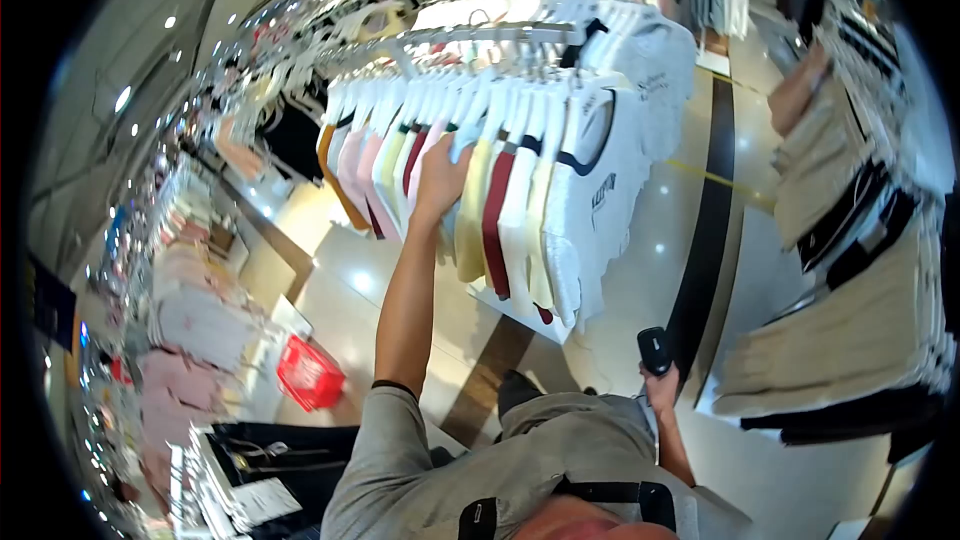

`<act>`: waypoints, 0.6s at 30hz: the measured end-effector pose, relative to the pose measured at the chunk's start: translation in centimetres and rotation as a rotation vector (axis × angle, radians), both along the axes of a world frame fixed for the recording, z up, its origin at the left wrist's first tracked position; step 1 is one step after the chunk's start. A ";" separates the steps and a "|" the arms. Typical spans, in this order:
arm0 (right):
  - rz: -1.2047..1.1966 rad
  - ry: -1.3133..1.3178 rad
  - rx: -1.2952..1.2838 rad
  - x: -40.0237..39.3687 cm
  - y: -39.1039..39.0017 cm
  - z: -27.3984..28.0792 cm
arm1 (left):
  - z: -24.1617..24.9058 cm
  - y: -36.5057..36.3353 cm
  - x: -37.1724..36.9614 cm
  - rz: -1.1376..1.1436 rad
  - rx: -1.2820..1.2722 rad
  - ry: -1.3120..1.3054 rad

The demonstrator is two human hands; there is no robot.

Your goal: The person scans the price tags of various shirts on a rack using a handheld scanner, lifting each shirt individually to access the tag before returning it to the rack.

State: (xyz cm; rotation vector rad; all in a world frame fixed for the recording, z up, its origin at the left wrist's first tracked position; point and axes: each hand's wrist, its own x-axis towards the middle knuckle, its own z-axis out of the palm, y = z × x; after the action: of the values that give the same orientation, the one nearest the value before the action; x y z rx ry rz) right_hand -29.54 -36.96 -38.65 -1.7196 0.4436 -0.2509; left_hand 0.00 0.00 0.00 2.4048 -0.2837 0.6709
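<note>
My left hand (438, 180) reaches forward into a row of T-shirts on white hangers. Its fingers close around the upper part of a light blue T-shirt (464, 138) and are partly hidden by the fabric. Just right of it hang a pale yellow shirt (474, 225) and a dark red shirt (496, 230). A white T-shirt (595, 195) with dark neck trim and printed lettering faces outward at the row's near end. Low at my right side, my right hand (660, 387) is wrapped around a black handheld device (654, 350), which looks like a barcode scanner.
A metal rail (480, 32) carries the hangers. Beige trousers or skirts (830, 330) hang on a rack at the right, beside another person's arm (800, 90). On the floor at the left is a red basket or bag (309, 374). Dark garments (285, 450) hang near my left side.
</note>
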 end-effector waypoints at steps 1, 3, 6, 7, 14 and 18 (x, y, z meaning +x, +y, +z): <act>-0.014 0.022 0.021 -0.4 2.5 0.8 | 1.6 1.1 -0.1 -0.015 0.018 0.001; -0.037 0.044 -0.097 -0.6 -5.6 4.2 | -0.7 -3.8 0.9 0.049 0.037 -0.043; -0.057 0.064 -0.032 -0.8 -2.4 3.7 | 2.5 -2.5 1.2 0.016 0.146 0.020; -0.062 0.070 -0.030 -0.7 -2.4 3.7 | 2.6 -2.5 1.8 0.041 0.170 -0.010; -0.079 0.125 -0.034 -0.7 -2.6 3.0 | 3.2 -2.1 3.6 0.056 0.233 0.159; -0.072 0.124 -0.031 -0.9 -2.6 3.9 | 2.9 -1.0 4.0 0.023 0.210 0.190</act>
State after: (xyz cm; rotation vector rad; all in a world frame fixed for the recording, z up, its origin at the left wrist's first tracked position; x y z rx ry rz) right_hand -30.40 -39.58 -34.72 -1.7578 0.5957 -0.2048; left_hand 4.03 -1.04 2.85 2.6542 -0.2573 0.4356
